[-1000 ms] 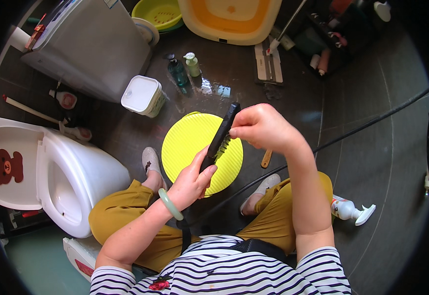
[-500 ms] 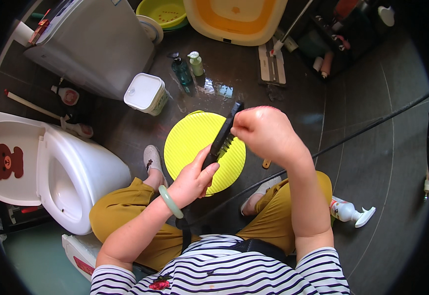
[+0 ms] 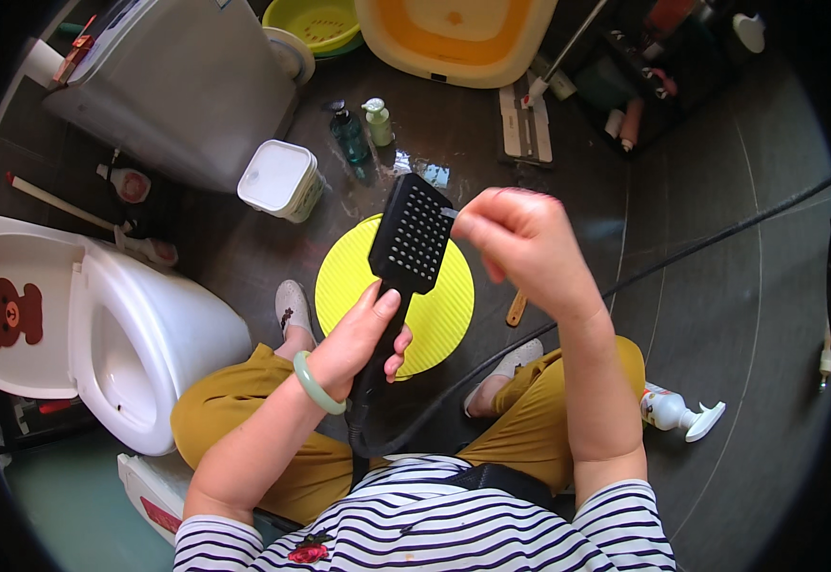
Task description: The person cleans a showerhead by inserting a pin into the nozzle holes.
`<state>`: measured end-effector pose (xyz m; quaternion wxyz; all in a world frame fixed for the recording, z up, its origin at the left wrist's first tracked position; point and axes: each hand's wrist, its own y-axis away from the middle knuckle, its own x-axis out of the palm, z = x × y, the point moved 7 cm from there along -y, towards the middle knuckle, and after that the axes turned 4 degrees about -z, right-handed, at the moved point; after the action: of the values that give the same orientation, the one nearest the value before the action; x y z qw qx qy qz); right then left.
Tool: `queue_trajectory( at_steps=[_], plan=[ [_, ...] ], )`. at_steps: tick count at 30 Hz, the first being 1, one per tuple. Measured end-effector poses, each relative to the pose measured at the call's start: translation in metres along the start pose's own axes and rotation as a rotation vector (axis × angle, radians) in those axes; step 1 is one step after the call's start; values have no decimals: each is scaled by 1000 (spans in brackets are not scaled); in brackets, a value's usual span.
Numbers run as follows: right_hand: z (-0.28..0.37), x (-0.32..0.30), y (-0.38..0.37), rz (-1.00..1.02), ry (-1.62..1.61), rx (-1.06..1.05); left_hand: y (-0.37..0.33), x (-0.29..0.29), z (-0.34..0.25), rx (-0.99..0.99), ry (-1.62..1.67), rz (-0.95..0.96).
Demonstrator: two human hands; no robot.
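Left hand [image 3: 358, 334] stays clamped on the handle of the black shower head [image 3: 411, 238], now turned so its nozzle face shows, while the right hand [image 3: 520, 243] pinches at its upper edge above the yellow basin [image 3: 439, 315], suggesting close cleaning.

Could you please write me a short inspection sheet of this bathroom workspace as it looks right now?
Surface: dark tiled floor, wet patch near the bottles.
Job's things: black square shower head, nozzle face up, over a round yellow ribbed lid.
Clutter: white lidded tub, two pump bottles, spray bottle lying by the right knee.
Grips: left hand closed around the shower head's handle; right hand pinches something small at the head's edge, too small to tell.
Cables: black hose runs across the floor to the handle.
Surroundings: open toilet, washing machine, yellow basin.
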<state>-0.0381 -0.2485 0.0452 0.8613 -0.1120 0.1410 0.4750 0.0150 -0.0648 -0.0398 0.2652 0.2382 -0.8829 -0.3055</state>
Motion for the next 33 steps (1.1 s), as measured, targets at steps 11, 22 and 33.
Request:
queue_trajectory(
  at_steps=[11, 22, 33],
  plan=[
    [0, 17, 1, -95, 265, -219, 12, 10, -1, -11, 169, 240],
    [16, 19, 9, -150, 454, -417, 13, 12, 0, -18, 103, 218],
    [17, 18, 10, -106, 526, -398, 12, 14, 2, -21, 78, 221]
  ],
)
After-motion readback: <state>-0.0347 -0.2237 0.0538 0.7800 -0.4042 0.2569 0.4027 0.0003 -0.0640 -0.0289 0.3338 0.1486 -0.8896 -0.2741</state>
